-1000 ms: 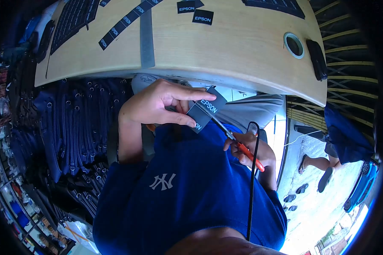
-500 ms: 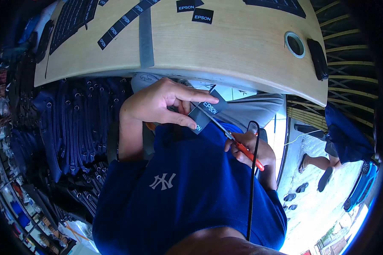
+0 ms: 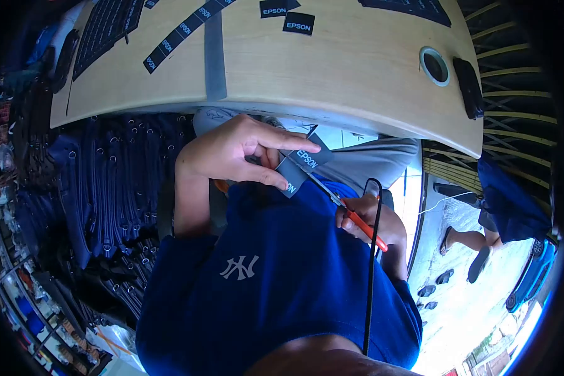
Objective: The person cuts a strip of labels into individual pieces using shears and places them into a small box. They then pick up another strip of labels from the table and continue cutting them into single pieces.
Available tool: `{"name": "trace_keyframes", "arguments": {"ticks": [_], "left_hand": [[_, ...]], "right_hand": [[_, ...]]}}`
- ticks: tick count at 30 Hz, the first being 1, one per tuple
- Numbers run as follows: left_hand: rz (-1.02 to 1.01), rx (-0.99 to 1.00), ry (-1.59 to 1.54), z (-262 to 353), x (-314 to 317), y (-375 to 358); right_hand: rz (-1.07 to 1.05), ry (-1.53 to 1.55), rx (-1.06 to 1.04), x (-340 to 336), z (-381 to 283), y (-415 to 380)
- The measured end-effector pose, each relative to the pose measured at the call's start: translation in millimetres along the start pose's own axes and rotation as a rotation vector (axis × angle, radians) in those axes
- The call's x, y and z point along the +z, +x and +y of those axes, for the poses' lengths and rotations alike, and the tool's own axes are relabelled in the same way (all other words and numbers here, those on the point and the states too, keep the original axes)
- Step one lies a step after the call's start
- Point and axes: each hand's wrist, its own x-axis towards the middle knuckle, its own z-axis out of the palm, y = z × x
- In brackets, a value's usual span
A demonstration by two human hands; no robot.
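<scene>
My left hand [image 3: 235,150] pinches a short strip of black EPSON labels [image 3: 307,158] between fingers and thumb, just off the table's near edge. One label lies at the fingertips and another, partly covered, by the thumb. My right hand [image 3: 376,219] is closed round the red handles of a pair of scissors [image 3: 363,227]. The scissor blades reach up and left to the strip, lying across it between the two labels. How deep the cut goes is hard to tell.
On the wooden table [image 3: 344,69] lie a longer label strip [image 3: 183,29], a loose EPSON label [image 3: 299,24], dark label sheets [image 3: 109,28] and a tape roll [image 3: 434,66]. Dark blue straps [image 3: 106,188] hang at left. Another person's leg [image 3: 467,240] shows at right.
The scissor blades have closed a little on the strip, and the fingers of my right hand have drawn in on the handles. My left hand is nearly still.
</scene>
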Motion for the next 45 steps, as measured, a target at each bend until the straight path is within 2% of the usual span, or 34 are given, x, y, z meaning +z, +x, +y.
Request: {"name": "trace_keyframes", "arguments": {"ticks": [3, 5, 12, 15, 20, 22, 23, 25, 26, 28, 34, 36, 38, 44, 45], "left_hand": [[0.008, 0.012, 0.055, -1.3, -0.7, 0.3], [0.047, -0.058, -0.034, -0.6, 0.5, 0.5], [0.1, -0.138, -0.064, -3.6, -7.3, -2.8], [0.336, -0.133, -0.091, 1.7, -17.8, 3.5], [0.566, -0.047, 0.211, 0.6, -66.4, 36.2], [0.679, -0.198, 0.361, -11.8, -85.2, 51.9], [0.678, -0.187, 0.371, -17.3, -88.5, 54.3], [0.891, 0.007, 0.953, -22.5, -95.4, 61.3], [0.885, 0.023, 0.961, -21.6, -96.0, 63.0], [0.933, -0.102, 0.853, -17.9, -86.8, 57.8], [0.819, -0.15, 0.892, -14.6, -88.4, 70.2], [0.884, -0.212, 0.992, -13.1, -97.6, 71.7], [0.908, -0.148, 1.025, -7.6, -99.4, 62.6], [1.119, -0.442, 1.024, -18.3, -87.6, 19.8], [1.168, -0.432, 1.07, -24.8, -94.0, 14.3]], "right_hand": [[0.018, 0.014, 0.033, 4.8, 4.4, -0.9], [0.037, 0.035, 0.046, 7.8, 5.5, 1.1], [0.124, 0.026, 0.012, 13.4, 13.1, 3.9], [0.139, 0.014, 0.012, 15.3, 20.0, 1.2], [0.142, 0.007, 0.042, 18.1, 19.7, 1.4], [0.167, 0.054, 0.031, 20.5, 16.1, 2.1], [0.175, 0.047, 0.021, 21.3, 16.5, 0.9], [0.195, 0.036, 0.017, 23.0, 19.2, -1.5], [0.209, 0.033, 0.007, 23.5, 19.6, -3.1], [0.225, 0.066, 0.03, 24.4, 21.0, -5.5], [0.197, 0.08, 0.042, 21.3, 17.6, 3.5], [0.175, 0.075, 0.045, 19.5, 18.0, 5.2], [0.196, 0.03, -0.035, 21.4, 27.0, 3.1], [0.191, 0.094, 0.076, 16.1, 14.0, 2.1], [0.19, 0.087, 0.096, 16.3, 14.6, 2.3]]}}
